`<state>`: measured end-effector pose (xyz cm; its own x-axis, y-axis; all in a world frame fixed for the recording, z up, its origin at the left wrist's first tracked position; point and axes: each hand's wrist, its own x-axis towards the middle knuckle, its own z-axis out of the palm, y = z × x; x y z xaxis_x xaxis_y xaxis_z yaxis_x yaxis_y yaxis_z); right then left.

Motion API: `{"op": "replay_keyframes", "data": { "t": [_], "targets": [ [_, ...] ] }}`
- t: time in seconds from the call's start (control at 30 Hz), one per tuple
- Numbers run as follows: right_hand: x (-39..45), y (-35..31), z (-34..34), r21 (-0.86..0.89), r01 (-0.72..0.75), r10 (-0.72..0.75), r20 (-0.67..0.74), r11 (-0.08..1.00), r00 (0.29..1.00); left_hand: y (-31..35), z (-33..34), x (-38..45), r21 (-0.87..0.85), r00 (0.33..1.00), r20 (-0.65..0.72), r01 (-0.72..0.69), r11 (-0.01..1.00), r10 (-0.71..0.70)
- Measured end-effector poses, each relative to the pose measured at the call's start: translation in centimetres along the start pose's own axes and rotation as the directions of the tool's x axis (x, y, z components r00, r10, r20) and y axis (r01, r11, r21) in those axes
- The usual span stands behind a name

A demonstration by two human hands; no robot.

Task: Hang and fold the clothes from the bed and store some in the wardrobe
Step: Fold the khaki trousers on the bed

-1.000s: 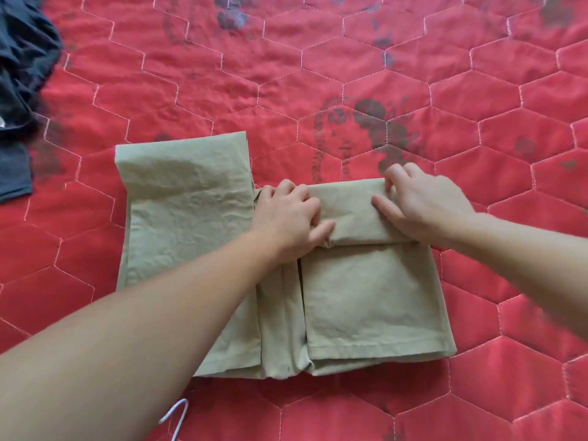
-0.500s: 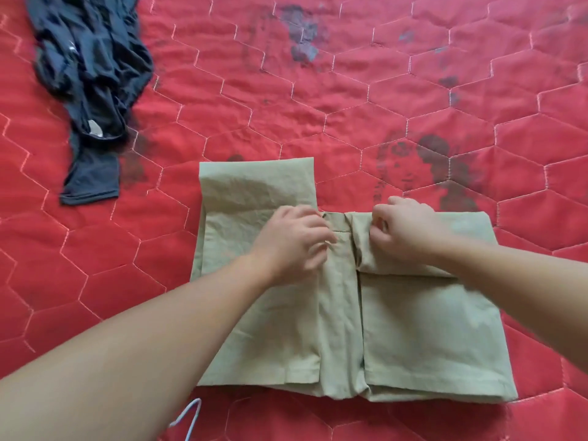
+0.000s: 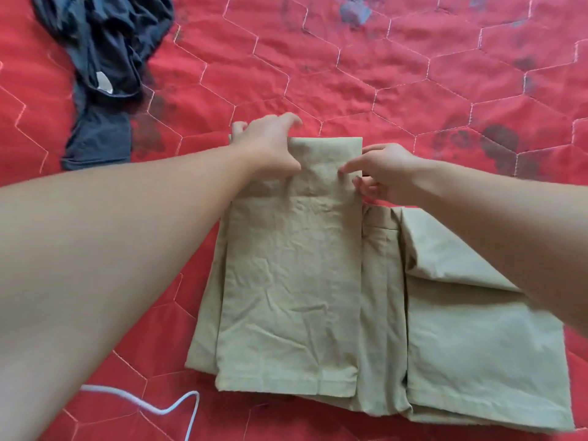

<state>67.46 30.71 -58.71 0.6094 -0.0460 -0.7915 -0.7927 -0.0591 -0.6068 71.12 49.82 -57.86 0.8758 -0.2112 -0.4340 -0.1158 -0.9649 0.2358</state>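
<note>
One khaki garment point(image 3: 318, 281), folded, centre. One dark navy garment point(image 3: 101, 58), crumpled, at 10 o'clock. One white cord point(image 3: 152, 405), 7 o'clock. One red quilted bedspread point(image 3: 413, 74). Two hands: left hand point(image 3: 270, 144), right hand point(image 3: 388, 173).

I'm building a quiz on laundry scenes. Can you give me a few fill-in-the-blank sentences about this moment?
1. The khaki garment lies on a quilted bedspread whose colour is ____.
2. The left hand holds the far end of the garment's ____ panel.
3. The dark garment lies crumpled at the far ____ of the view.
4. The thin white cord lies near the ____ forearm.

Missing words: red; left; left; left
</note>
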Motion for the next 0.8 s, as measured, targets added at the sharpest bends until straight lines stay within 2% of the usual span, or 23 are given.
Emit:
{"op": "replay_keyframes", "data": {
  "t": [0.07,0.1,0.17,0.2,0.27,0.33,0.4,0.47,0.53,0.63,0.7,0.77,0.8],
  "targets": [
    [-0.3,-0.2,-0.1,0.083,0.025,-0.026,0.009,0.996,1.000,0.3,-0.6,-0.4,-0.012,0.996,-0.063,-0.065,0.998,0.064],
    [-0.7,-0.2,-0.3,0.059,0.092,-0.093,0.005,0.994,0.996,0.2,-0.9,-0.9,-0.025,0.989,-0.093,-0.119,0.993,0.117],
    [-1.9,0.5,-1.1,-0.161,0.329,-0.333,0.002,0.931,0.943,-0.2,-1.3,-2.4,-0.038,0.955,-0.145,-0.267,0.963,0.259],
    [-2.7,1.1,-1.5,-0.342,0.452,-0.472,0.026,0.824,0.881,-0.3,-1.4,-3.3,-0.009,0.925,-0.158,-0.350,0.937,0.344],
    [-4.4,2.9,-2.0,-0.637,0.615,-0.694,0.170,0.464,0.700,-0.4,-1.2,-5.1,0.063,0.868,-0.122,-0.477,0.876,0.482],
    [-5.8,4.8,-2.0,-0.734,0.668,-0.752,0.372,0.122,0.545,-0.5,-0.6,-6.7,0.099,0.847,-0.055,-0.522,0.847,0.528],
    [-6.6,6.2,-1.6,-0.736,0.671,-0.729,0.506,-0.087,0.460,-0.9,0.4,-8.0,0.104,0.861,-0.001,-0.506,0.856,0.509],
    [-6.7,7.0,-1.1,-0.749,0.634,-0.688,0.563,-0.192,0.458,-1.5,1.3,-8.9,0.090,0.879,0.035,-0.477,0.874,0.476],
    [-6.6,7.1,-0.9,-0.782,0.580,-0.651,0.565,-0.226,0.508,-2.1,1.5,-8.9,0.133,0.895,0.036,-0.446,0.885,0.446],
    [-6.3,7.1,-0.5,-0.830,0.494,-0.548,0.547,-0.259,0.633,-3.2,1.3,-8.1,0.172,0.934,-0.023,-0.347,0.922,0.356],
    [-6.3,7.0,-0.3,-0.875,0.425,-0.519,0.481,-0.234,0.707,-3.6,1.5,-8.0,0.070,0.950,0.069,-0.310,0.948,0.306],
    [-6.7,6.9,-0.2,-0.895,0.402,-0.551,0.438,-0.194,0.711,-3.8,2.0,-8.5,0.010,0.945,0.134,-0.301,0.953,0.297],
    [-7.0,7.0,0.0,-0.886,0.421,-0.582,0.450,-0.196,0.678,-4.0,2.4,-8.9,-0.008,0.945,0.123,-0.306,0.952,0.304]
  ]
}}
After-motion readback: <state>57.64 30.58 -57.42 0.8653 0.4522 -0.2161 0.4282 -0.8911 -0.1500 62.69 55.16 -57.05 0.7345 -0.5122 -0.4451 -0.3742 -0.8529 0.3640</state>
